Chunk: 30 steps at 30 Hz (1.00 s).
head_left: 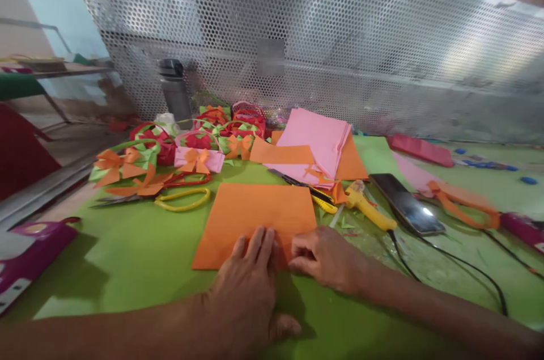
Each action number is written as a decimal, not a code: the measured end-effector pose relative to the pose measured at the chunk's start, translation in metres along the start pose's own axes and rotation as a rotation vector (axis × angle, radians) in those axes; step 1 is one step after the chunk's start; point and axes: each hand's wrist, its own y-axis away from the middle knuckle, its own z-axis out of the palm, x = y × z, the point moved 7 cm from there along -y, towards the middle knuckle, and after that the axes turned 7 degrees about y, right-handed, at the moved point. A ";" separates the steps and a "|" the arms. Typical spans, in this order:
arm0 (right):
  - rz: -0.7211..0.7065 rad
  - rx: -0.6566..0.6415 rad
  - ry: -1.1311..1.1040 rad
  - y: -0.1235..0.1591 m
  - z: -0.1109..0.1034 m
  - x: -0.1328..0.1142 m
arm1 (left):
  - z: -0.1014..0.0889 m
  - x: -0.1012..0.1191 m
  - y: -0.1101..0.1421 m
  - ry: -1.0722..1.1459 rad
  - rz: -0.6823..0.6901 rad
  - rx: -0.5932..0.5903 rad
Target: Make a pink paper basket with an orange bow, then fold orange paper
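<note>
A sheet of orange paper lies flat on the green tabletop in front of me. My left hand rests on its near edge, fingers stretched out and thumb spread to the side. At the paper's near right corner, my right hand is closed, with thumb and curled fingers pinching the edge. Just beyond the sheet lie a black-handled tool and a yellow cutter. Scissors with a yellow and red handle lie to the left. A yellow glue gun is on the right, its cord trailing toward me.
Several small paper baskets with orange bows crowd the back left, near a grey bottle. Pink sheets are stacked behind the orange one. A phone lies to the right. A purple device sits at far left. Perforated metal stands behind.
</note>
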 end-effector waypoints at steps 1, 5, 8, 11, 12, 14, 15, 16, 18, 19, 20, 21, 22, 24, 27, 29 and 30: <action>0.012 0.009 0.003 0.002 -0.001 -0.001 | 0.000 0.000 0.000 0.012 0.000 0.001; -0.054 0.147 0.041 0.013 -0.002 -0.015 | -0.002 0.001 0.005 0.048 0.043 0.016; -0.296 0.294 0.173 0.028 0.013 -0.033 | -0.003 -0.001 0.010 0.063 0.057 0.012; -0.431 0.361 0.365 0.044 0.035 -0.037 | 0.001 -0.006 0.013 0.066 0.042 -0.036; -0.436 0.376 0.423 0.050 0.040 -0.034 | 0.003 -0.008 0.014 0.071 0.039 -0.044; -0.402 0.427 0.502 0.061 0.043 -0.025 | 0.005 -0.011 0.015 0.079 0.038 -0.049; -0.371 0.430 0.533 0.066 0.043 -0.019 | 0.005 -0.012 0.016 0.081 0.042 -0.040; -0.334 0.440 0.556 0.071 0.043 -0.013 | 0.004 -0.013 0.016 0.079 0.048 -0.027; -0.254 0.455 0.587 0.080 0.039 -0.001 | 0.003 -0.013 0.016 0.070 0.070 -0.016; -0.218 0.473 0.589 0.083 0.036 0.003 | 0.003 -0.012 0.015 0.064 0.082 -0.022; -0.188 0.484 0.580 0.086 0.033 0.007 | 0.003 -0.012 0.015 0.057 0.093 -0.032; -0.162 0.490 0.557 0.087 0.030 0.010 | 0.004 -0.011 0.014 0.049 0.103 -0.040; -0.141 0.492 0.522 0.086 0.025 0.012 | 0.004 -0.010 0.014 0.041 0.113 -0.039; -0.125 0.502 0.432 0.080 0.015 0.010 | 0.003 -0.010 0.012 0.022 0.121 -0.002; -0.235 0.550 0.364 0.067 -0.004 -0.009 | 0.005 -0.012 0.009 -0.020 0.142 0.064; -0.349 0.546 0.382 0.055 -0.011 -0.024 | 0.008 -0.012 0.007 -0.069 0.192 0.111; -0.411 0.540 0.401 0.050 -0.013 -0.031 | 0.010 -0.012 0.007 -0.096 0.229 0.145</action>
